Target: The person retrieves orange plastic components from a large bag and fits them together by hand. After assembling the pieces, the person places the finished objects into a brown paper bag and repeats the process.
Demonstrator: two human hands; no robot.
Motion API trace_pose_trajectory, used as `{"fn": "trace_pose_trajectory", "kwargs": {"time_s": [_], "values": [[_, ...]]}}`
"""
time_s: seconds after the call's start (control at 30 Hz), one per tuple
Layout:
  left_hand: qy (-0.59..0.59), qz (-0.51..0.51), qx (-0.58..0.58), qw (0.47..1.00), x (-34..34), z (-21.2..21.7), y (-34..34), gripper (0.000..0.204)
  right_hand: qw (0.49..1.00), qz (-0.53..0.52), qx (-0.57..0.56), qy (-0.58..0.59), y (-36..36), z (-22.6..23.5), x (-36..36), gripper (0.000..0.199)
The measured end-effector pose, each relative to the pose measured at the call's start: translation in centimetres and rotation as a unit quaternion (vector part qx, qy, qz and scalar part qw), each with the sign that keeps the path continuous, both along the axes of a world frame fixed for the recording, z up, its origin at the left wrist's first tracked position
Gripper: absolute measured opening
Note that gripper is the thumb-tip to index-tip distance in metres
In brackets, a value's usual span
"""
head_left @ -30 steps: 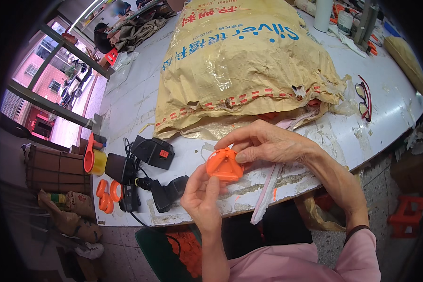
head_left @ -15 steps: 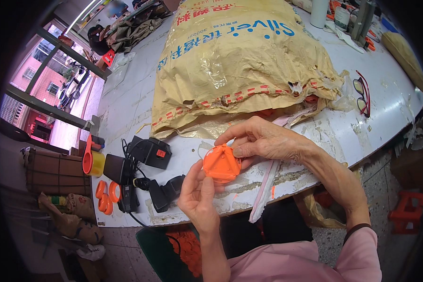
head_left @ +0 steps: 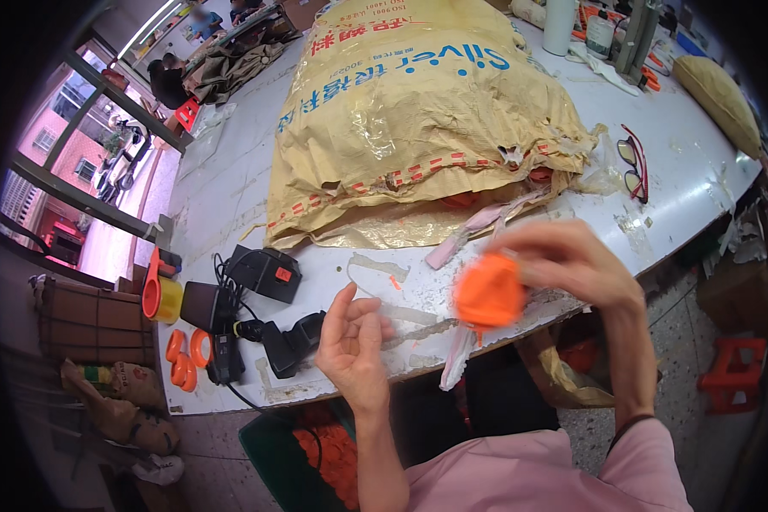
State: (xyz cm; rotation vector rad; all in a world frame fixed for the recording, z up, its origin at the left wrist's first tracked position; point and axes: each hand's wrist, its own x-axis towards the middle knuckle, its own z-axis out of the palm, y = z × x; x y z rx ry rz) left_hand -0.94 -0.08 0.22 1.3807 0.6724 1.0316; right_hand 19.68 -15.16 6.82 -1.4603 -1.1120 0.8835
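Note:
My right hand (head_left: 572,260) grips a round orange plastic part (head_left: 489,290), blurred by motion, over the table's front edge. My left hand (head_left: 352,341) is empty, its palm turned up and its fingers apart, at the front of the table. Just left of that hand lies a black tool (head_left: 292,344) with a cable. A large yellow woven sack (head_left: 427,128) lies beyond both hands; orange pieces show at its torn front opening. Beneath the right hand, a pinkish-white strip (head_left: 461,357) hangs over the table edge.
Black boxes with cables (head_left: 264,273), orange rings (head_left: 200,347) and a yellow-and-orange cup (head_left: 164,297) stand at the left. Red-framed glasses (head_left: 633,164) lie at the right. Below the table is a green bin (head_left: 269,461) of orange pieces. A red stool (head_left: 732,375) stands on the floor.
The orange part has left my left hand and moved right in my right hand. My left hand's fingers have opened. The view has shifted slightly.

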Motion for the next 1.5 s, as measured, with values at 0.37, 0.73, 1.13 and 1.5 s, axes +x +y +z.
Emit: {"fn": "trace_pose_trajectory", "kwargs": {"time_s": [0.37,0.73,1.13,1.5], "values": [[0.004,-0.007,0.015,1.000,0.6,0.1,-0.4,0.033,0.921,-0.122,-0.271,-0.253,-15.4,-3.0,-2.1,0.026],[0.021,-0.001,0.014,1.000,0.4,-0.1,-0.9,0.031,0.841,-0.136,0.027,-0.524,8.2,-3.0,1.8,0.027],[0.030,-0.001,0.014,0.999,0.3,0.2,-0.4,0.029,0.900,-0.101,0.052,-0.420,9.7,-4.4,1.6,0.028],[0.048,0.005,0.038,0.998,0.6,0.0,-0.7,0.029,0.928,-0.005,0.032,-0.371,7.7,-3.9,2.4,0.049]]}}
